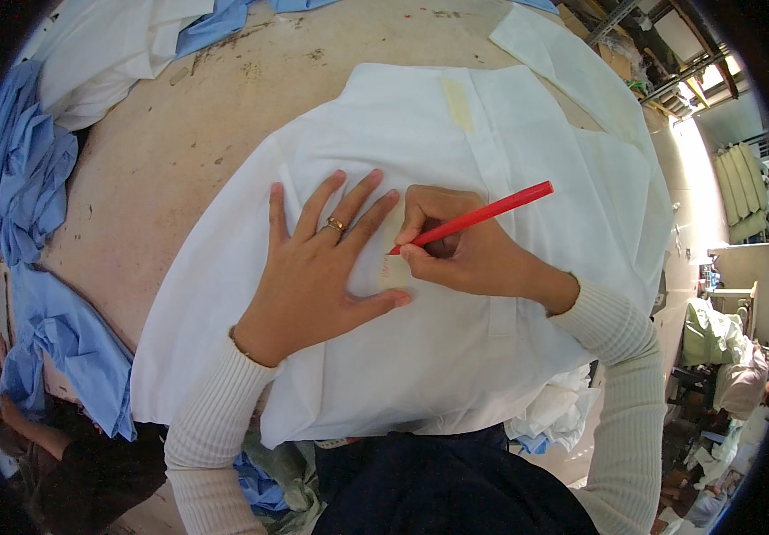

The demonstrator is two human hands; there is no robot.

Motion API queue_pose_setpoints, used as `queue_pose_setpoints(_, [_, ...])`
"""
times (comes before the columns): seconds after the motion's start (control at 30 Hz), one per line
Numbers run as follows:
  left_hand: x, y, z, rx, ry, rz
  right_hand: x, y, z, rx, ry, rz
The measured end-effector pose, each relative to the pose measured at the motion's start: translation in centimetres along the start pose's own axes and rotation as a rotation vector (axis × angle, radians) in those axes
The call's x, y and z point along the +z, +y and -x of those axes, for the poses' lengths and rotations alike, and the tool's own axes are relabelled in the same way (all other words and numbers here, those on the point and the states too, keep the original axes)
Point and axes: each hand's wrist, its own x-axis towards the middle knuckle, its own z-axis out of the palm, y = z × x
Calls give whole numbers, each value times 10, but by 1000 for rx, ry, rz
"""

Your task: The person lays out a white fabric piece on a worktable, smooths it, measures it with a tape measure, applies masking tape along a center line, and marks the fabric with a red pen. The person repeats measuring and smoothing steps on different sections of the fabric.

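Note:
A white shirt (402,374) lies spread over the table in front of me. My left hand (313,259), a ring on one finger, presses flat on the cloth with its fingers spread. Between my hands is a pale yellowish strip (392,278) bearing small red handwriting. My right hand (469,254) grips a slim red pen (500,207), tilted up to the right. The pen's tip touches the strip or hovers just over it; I cannot tell which. Farther up the shirt, near its stitched band, sits another yellowish strip (457,105).
Blue garments (23,160) are bunched along the table's left edge, with white cloth (117,53) beyond them. The stained tabletop (179,134) shows at the upper left. At the lower left another person's arm (37,432) reaches to blue cloth. Crumpled white fabric (558,410) hangs beside my right sleeve.

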Motion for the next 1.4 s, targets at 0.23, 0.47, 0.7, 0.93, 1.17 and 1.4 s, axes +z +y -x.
queue_pose_setpoints(0.23, [-1, 1, 0, -9, -26, -5, -12, -3, -7, 54, -10, -103])
queue_pose_setpoints(0.47, [-1, 1, 0, -25, -73, -22, -12, -2, -9, 43, -87, -2])
queue_pose_setpoints(0.7, [-1, 1, 1, -20, -65, -22, -11, -4, -8, -20, -81, 63])
queue_pose_setpoints(0.93, [-2, 1, 0, -26, -78, 0, -12, -5, -6, 10, -76, 46])
queue_pose_setpoints(1.17, [-1, -1, -1, -20, -91, -22, -11, -4, -8, 4, -44, 59])
queue_pose_setpoints(1.4, [0, -1, -1, -23, -90, -21, -11, -2, -9, 20, -48, 47])
